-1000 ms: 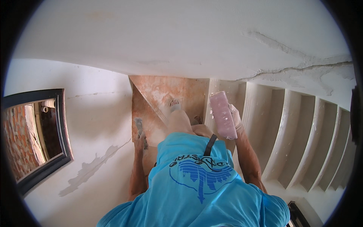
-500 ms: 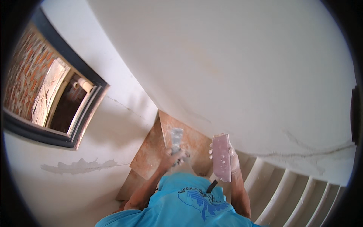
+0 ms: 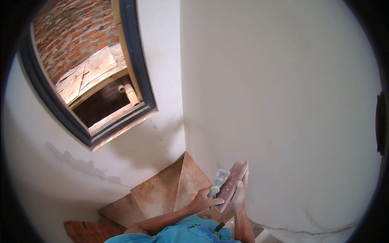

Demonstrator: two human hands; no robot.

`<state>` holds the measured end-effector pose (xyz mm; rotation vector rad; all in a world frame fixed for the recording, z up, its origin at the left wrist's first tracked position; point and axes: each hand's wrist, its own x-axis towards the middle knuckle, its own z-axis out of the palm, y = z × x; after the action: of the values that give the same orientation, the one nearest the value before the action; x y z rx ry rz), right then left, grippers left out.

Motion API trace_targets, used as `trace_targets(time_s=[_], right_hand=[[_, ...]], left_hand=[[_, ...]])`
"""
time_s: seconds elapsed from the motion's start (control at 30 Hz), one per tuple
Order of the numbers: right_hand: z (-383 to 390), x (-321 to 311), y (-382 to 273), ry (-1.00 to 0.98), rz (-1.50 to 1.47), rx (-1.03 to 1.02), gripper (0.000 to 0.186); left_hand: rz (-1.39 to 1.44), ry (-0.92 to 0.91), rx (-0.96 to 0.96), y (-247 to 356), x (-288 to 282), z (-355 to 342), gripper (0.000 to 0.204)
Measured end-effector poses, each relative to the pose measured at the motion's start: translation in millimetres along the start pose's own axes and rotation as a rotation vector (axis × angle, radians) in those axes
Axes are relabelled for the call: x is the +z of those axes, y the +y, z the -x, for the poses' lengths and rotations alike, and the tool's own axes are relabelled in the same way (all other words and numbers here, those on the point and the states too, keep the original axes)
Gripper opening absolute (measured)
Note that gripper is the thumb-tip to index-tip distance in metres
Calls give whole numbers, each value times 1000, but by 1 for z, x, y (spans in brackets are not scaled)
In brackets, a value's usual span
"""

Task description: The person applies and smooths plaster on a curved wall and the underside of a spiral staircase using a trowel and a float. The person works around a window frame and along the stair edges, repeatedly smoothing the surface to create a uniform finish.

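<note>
My left hand [image 3: 201,200] is closed on the handle of a putty knife [image 3: 221,178], whose dusty grey blade points up and away from me. In my right hand [image 3: 239,193] is a long sanding block [image 3: 231,187] with a dull pink, whitened face. The block is tilted, its face turned toward the putty knife. Fingers of my left hand lie at the block's near end, and the blade is close beside its left edge; whether they touch is hard to tell. White dust coats my right hand.
A dark-framed window [image 3: 148,81] opens in the left wall, with brickwork and pipes outside. The white right wall [image 3: 279,101] rises close beyond my hands, a crack [image 3: 300,231] running low along it. Reddish-brown steps [image 3: 158,188] wind below. A grey patch [image 3: 83,165] marks the left wall.
My hands have come together, bringing the putty knife beside the sanding block, which is now tilted. The view has turned toward the window, and most of the pale steps at right have left it.
</note>
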<state>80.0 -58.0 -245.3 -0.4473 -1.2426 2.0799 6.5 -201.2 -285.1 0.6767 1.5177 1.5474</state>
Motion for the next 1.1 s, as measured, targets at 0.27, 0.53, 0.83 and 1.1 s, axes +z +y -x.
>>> trace_targets(time_s=[0.27, 0.53, 0.83, 1.1], right_hand=[[-32, -19, 9, -165, 282, -96, 81], [-36, -50, 15, -230, 201, -11, 78], [-38, -72, 29, -171, 273, -19, 64], [-53, -46, 58, -62, 451, -204, 50]], left_hand=[[-72, 146, 33, 12, 24, 6, 57], [-14, 231, 0, -2, 54, 3, 52], [14, 163, -99, -13, 62, -9, 48], [262, 188, 56, 11, 44, -4, 31]])
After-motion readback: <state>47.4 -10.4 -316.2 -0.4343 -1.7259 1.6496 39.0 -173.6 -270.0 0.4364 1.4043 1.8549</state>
